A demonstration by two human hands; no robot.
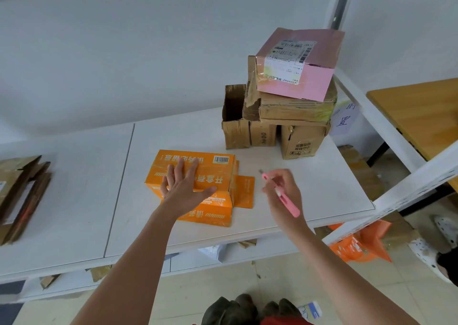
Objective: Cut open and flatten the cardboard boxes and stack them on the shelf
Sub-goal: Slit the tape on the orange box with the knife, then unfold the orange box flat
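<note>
An orange cardboard box [213,168] with white lettering lies on the white shelf board [309,190], one end flap [244,192] folded out flat to its right. My left hand [184,188] rests flat on top of the box, fingers spread. To the right of the box, my right hand [282,190] holds a pink utility knife [282,194] above the shelf, its blade end pointing up and left. A pile of flattened brown cardboard [22,195] lies at the shelf's far left.
Behind and right stands a stack of brown boxes [280,126] with a pink box [300,64] on top. A white shelf upright [409,190] crosses the right side. A wooden table [421,111] is beyond it. Cardboard scraps and an orange bag [359,242] lie below.
</note>
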